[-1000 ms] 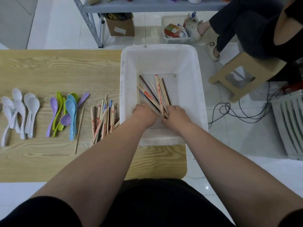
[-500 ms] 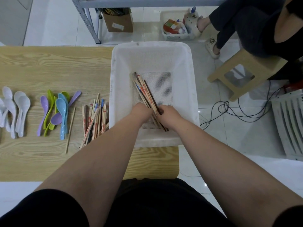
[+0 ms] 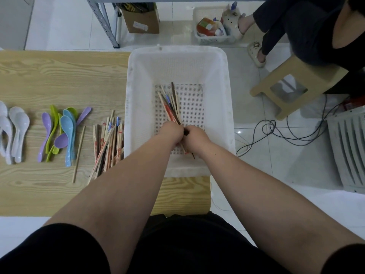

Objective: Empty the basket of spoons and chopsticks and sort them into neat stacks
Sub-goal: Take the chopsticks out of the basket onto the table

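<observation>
Both hands meet inside the white perforated plastic basket (image 3: 137, 91): the left hand (image 3: 172, 131) and the right hand (image 3: 196, 138) each curl their fingers round one bundle of printed wooden chopsticks (image 3: 169, 107), its tips fanning over the basket floor.

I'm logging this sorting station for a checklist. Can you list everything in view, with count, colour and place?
basket: one, white, on the table's right end
chopstick bundle: one, wood with red and blue marks, inside the basket
chopstick pile: one, same colours, on the table left of the basket
single chopstick: one, plain wood, left of the pile
coloured spoons: about seven, purple, green and blue, left of that chopstick
white spoons: several, white, table's left edge, partly cut off
table: one, light wood
stool: one, tan, floor right of the basket
left hand: grips the bundle
right hand: grips the bundle
</observation>
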